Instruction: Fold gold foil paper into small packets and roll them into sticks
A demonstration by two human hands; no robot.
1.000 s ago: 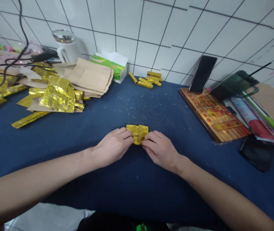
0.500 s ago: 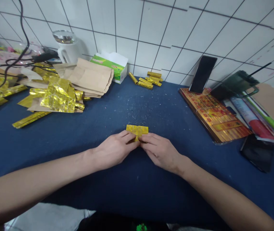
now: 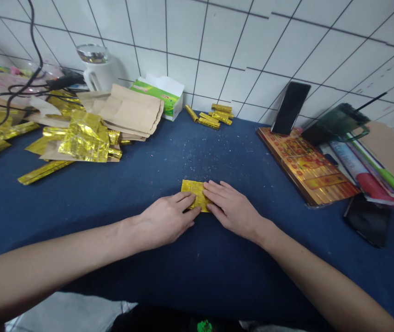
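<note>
1. In the head view, a folded piece of gold foil (image 3: 195,194) lies flat on the counter (image 3: 217,157), directly in front of the person and between both hands. It is a small, roughly rectangular packet, with a shiny, finely creased surface and a stamped pattern.
2. The left hand (image 3: 165,220) comes in from the left. Its fingers (image 3: 183,204) lie almost flat and close together over the packet's lower left edge, touching the foil without pinching it.
3. The right hand (image 3: 231,207) mirrors it from the right. Its fingers (image 3: 215,190) are slightly spread and rest flat on the packet's right part, partly covering it. The fingertips of the two hands are just apart, and neither hand grips the foil.
4. The counter's dark navy covering has a slightly fuzzy texture and is dusted with pale specks.
5. Up and to the left lies a crumpled sheet of gold foil (image 3: 84,143), beside a stack of brown kraft paper bags (image 3: 131,110).
6. Straight ahead, a small cluster of gold foil bars (image 3: 210,116) lies near the white tiled wall (image 3: 217,41).
7. To the right, a black smartphone (image 3: 290,107) stands tilted on a red-and-gold printed board (image 3: 307,168).
</note>
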